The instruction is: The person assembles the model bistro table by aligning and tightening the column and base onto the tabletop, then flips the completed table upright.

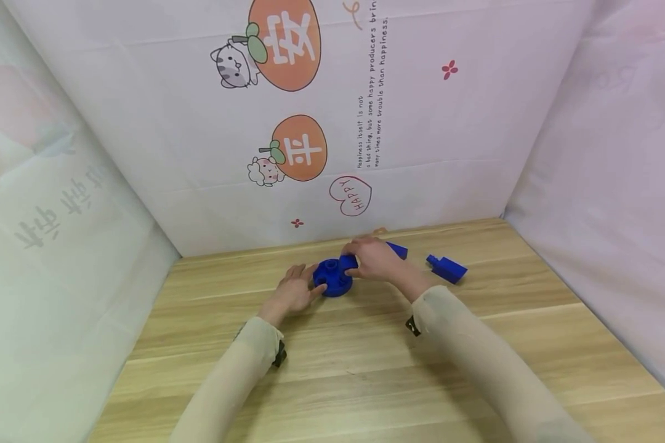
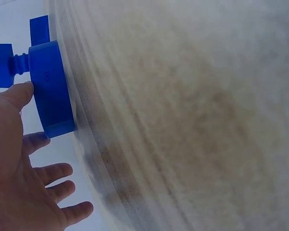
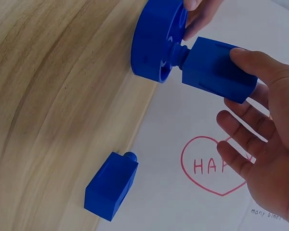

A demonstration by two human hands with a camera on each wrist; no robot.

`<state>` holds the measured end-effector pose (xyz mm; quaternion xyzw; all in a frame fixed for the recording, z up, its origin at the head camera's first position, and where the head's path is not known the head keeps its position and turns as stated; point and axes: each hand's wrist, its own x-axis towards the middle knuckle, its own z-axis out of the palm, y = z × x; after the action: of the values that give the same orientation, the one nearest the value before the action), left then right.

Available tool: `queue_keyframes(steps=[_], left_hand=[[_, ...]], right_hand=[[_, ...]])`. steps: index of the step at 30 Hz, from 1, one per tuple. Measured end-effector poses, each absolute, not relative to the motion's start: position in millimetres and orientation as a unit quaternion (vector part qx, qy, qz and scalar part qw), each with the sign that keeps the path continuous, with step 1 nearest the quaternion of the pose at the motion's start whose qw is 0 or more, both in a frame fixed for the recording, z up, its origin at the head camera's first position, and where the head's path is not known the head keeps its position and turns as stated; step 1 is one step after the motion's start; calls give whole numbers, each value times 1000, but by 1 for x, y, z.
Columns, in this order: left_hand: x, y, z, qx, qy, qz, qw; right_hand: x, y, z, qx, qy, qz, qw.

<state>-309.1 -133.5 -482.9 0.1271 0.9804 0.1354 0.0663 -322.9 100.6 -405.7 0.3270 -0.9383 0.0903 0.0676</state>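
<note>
A round blue base [image 1: 337, 288] with sockets in its top lies on the wooden table. My left hand [image 1: 292, 290] pinches its left edge between thumb and index finger, the other fingers spread in the left wrist view. In my right hand [image 1: 375, 259] is a blue block [image 3: 216, 70], pinched between thumb and fingers at its far end from the base. The block's ribbed neck [image 3: 179, 55] points at a socket of the base; whether it sits inside cannot be made out.
Two more blue blocks lie on the table to the right, one [image 1: 399, 250] just behind the right hand and one with a ribbed neck [image 1: 449, 271] farther right. White printed cloth [image 1: 421, 154] walls the wooden table [image 1: 354, 369] at the back and both sides.
</note>
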Motion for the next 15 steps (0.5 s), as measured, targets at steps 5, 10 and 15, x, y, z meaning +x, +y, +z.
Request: queue_keyframes(steps=[5,10,15], left_hand=[[-309,-134,-485,128,981,132,65],[-310,-134,-485,129,981,130,61],[-310,-135,-484,129,981,129,62]], right_hand=[[-325,95,-411,328,-940,67,69],[-327,89,-412,314,-945,64,68],[-333,86,-413,311,-947,33,79]])
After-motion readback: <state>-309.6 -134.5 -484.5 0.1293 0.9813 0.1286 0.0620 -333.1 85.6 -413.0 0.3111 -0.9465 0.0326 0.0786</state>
